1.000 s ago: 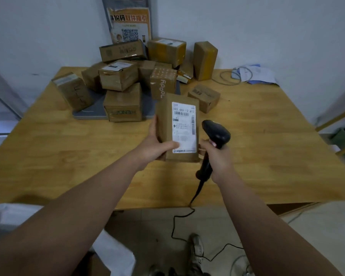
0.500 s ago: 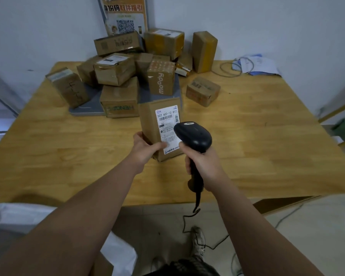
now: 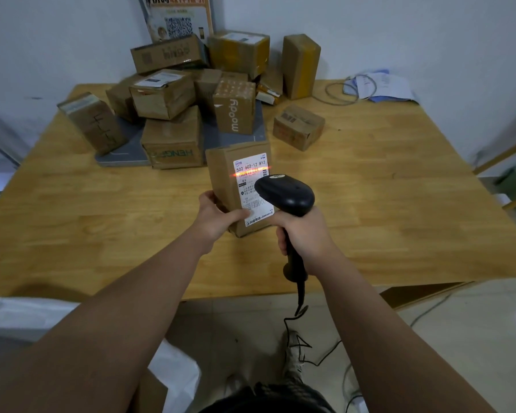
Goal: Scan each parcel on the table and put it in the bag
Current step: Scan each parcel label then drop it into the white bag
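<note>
At your lower left, below the table's near edge, the white bag (image 3: 21,315) lies beside your left arm, likely kept there so a scanned box can go straight down into it. On the wooden table (image 3: 72,204) the unscanned parcels (image 3: 164,93) are heaped at the far side, several on a flat grey platform (image 3: 122,152) that may be a scale; I cannot be sure. In the heap a low box (image 3: 173,141) reads "HENG…" upside down, and an upright box (image 3: 234,111) reads "moody" up its side. Behind them a poster (image 3: 179,16) with a QR code hangs on the wall, its characters too cut off to read. Your left hand (image 3: 218,216) grips the parcel (image 3: 222,174) by its lower left corner, thumb curled across the front, and holds it upright above the table with its white shipping label (image 3: 252,189) turned towards you so the barcode faces the reader. The label's top line reads "502 602-12 812", and a red scan line (image 3: 251,173) glows across the barcode just beneath. Your right hand (image 3: 306,236) is wrapped tight round the grip of the black scanner (image 3: 285,195), whose head points at the label from just in front and covers part of it. Further right a small box (image 3: 298,126) sits apart from the heap, and papers (image 3: 382,87) with a looped cable (image 3: 340,90) lie by the far wall.
</note>
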Tool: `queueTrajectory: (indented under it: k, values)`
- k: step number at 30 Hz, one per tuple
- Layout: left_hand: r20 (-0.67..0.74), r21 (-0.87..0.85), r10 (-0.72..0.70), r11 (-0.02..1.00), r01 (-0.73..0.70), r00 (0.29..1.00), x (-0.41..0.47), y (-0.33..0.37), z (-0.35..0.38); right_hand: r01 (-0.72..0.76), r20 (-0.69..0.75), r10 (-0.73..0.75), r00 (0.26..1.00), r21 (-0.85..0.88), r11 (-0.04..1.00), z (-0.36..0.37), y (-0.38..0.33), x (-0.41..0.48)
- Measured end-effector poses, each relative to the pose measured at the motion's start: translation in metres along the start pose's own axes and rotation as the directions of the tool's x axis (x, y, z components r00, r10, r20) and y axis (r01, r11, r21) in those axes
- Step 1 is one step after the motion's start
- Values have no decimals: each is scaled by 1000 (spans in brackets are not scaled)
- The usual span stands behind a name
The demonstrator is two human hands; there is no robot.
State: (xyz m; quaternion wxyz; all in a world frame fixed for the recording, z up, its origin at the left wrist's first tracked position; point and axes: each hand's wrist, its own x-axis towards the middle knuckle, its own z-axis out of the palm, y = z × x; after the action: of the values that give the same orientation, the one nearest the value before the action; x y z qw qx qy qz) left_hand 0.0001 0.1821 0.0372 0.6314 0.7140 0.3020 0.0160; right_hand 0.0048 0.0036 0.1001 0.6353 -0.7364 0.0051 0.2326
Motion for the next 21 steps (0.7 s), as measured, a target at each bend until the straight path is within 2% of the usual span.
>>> queueTrajectory:
  k: [4,11,21]
  values:
    - [11,-5,-5,1000,5,1000,-1,0,2,-33,-5,34,999,9,999,-5,5,-5]
    - [19,-11,-47,999,48,999,-3,0,6,57,-26,-57,998,0,998,-9,11,-9]
    - [40,-2,-90,996,90,995,-7,1,9,73,-28,-73,997,-8,997,-13,23,-13]
